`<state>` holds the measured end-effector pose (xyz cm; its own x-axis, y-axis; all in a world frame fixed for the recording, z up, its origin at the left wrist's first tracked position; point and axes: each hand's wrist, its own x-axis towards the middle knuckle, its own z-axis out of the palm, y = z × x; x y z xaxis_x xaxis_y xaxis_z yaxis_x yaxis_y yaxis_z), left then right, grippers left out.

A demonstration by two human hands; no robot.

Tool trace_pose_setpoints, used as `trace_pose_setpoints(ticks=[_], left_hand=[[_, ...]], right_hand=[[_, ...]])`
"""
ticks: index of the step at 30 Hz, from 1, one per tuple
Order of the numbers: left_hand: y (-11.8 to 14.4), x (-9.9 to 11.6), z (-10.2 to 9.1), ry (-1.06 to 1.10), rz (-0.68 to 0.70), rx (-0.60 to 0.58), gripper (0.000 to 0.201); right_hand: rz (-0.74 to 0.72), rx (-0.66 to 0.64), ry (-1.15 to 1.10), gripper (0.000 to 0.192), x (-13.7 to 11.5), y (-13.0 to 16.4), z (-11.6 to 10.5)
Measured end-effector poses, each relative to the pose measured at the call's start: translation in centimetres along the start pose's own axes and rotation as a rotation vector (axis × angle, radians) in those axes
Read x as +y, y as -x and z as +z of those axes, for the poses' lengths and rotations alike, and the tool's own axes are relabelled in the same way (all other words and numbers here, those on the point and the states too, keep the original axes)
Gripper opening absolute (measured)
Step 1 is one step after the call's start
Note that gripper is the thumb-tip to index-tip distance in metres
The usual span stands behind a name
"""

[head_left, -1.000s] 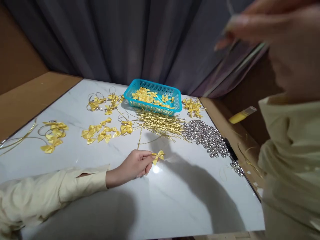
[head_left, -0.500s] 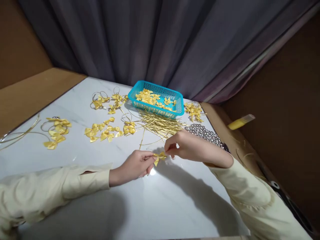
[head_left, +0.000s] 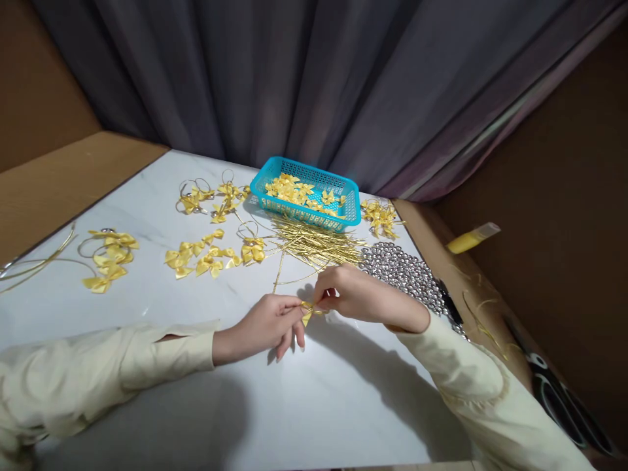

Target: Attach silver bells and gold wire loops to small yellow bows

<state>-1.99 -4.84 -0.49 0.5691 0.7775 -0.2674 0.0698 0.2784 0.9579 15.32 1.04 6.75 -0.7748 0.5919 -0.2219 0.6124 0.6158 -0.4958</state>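
A small yellow ribbon bow [head_left: 309,311] is pinched between both hands over the white marble-look table [head_left: 343,392]. My left hand [head_left: 267,324] grips its left side with thumb and forefinger, the other fingers spread downward. My right hand [head_left: 360,294] pinches its right side. Just behind the hands lies a pile of gold wire ties [head_left: 314,243], and one gold tie [head_left: 279,271] reaches toward my left hand.
A turquoise basket [head_left: 343,219] with yellow bows stands at the back. Loose bows [head_left: 203,256] and bows on wire loops [head_left: 110,252] lie at left. Silver bells [head_left: 407,271] are heaped at right. A yellow tube [head_left: 471,239] and scissors [head_left: 549,386] lie on the cardboard ledge.
My right hand came down from close to the camera onto the bow held by my left hand. Both hands now pinch it closer together, and my left fingers have spread.
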Motion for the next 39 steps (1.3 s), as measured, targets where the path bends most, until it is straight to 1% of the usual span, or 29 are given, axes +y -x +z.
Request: trace_pose_setpoints(ticks=[5, 8, 12, 17, 21, 23, 24, 26, 27, 28, 29, 30, 31, 32, 34, 37, 39], left_hand=[[0.0, 0.1, 0.0, 0.01, -0.024, -0.011, 0.024], [-0.1, 0.3, 0.1, 0.01, -0.031, -0.004, 0.025], [-0.1, 0.4, 0.2, 0.011, -0.019, 0.007, 0.028], [-0.2, 0.2, 0.2, 0.003, -0.003, 0.034, 0.029], [-0.2, 0.3, 0.1, -0.039, -0.005, 0.085, 0.032], [-0.3, 0.5, 0.1, -0.028, -0.019, 0.104, 0.031], [-0.3, 0.6, 0.1, -0.008, -0.03, 0.112, 0.029], [-0.4, 0.8, 0.1, 0.038, -0.057, 0.133, 0.025], [-0.4, 0.9, 0.1, 0.057, -0.071, 0.143, 0.023], [-0.4, 1.0, 0.0, 0.071, -0.085, 0.151, 0.021], [-0.5, 1.0, 0.0, 0.083, -0.097, 0.156, 0.02], [-0.5, 1.0, 0.0, 0.099, -0.106, 0.155, 0.02], [-0.5, 1.0, 0.0, 0.117, -0.114, 0.149, 0.02], [-0.5, 1.0, -0.1, 0.133, -0.121, 0.141, 0.022], [-0.5, 0.9, -0.1, 0.153, -0.135, 0.128, 0.026], [-0.4, 0.9, -0.2, 0.154, -0.149, 0.13, 0.031], [-0.4, 0.9, -0.2, 0.156, -0.146, 0.131, 0.031]], right_hand=[[-0.035, -0.102, -0.175, 0.01, 1.0, -0.4, -0.3], [-0.03, -0.112, -0.214, 0.007, 1.2, -0.7, -0.3], [-0.015, -0.128, -0.234, 0.01, 0.7, -0.8, 0.0], [0.012, -0.096, -0.24, 0.006, 0.8, -0.7, 0.4], [0.045, -0.054, -0.245, 0.01, 1.1, -0.9, 0.8], [0.072, -0.03, -0.229, 0.012, 0.8, -0.9, 0.6], [0.086, 0.019, -0.198, 0.011, 0.4, -0.7, 0.3], [0.09, 0.184, -0.094, 0.012, -0.8, 0.1, -0.3], [0.074, 0.281, -0.027, 0.013, -1.5, 0.7, -0.6], [0.039, 0.329, 0.025, 0.013, -2.3, 1.4, -0.8], [-0.006, 0.313, 0.035, 0.014, -3.0, 2.2, -0.7], [-0.049, 0.253, 0.039, 0.015, -3.5, 2.9, -0.4], [-0.08, 0.223, 0.083, 0.015, -3.9, 3.5, 0.2], [-0.08, 0.254, 0.177, 0.017, -4.1, 4.0, 1.0], [-0.025, 0.356, 0.415, 0.019, -4.0, 4.3, 3.1], [-0.003, 0.438, 0.638, 0.02, -3.2, 3.8, 5.8], [-0.032, 0.459, 0.728, 0.019, -2.8, 3.3, 6.7]])
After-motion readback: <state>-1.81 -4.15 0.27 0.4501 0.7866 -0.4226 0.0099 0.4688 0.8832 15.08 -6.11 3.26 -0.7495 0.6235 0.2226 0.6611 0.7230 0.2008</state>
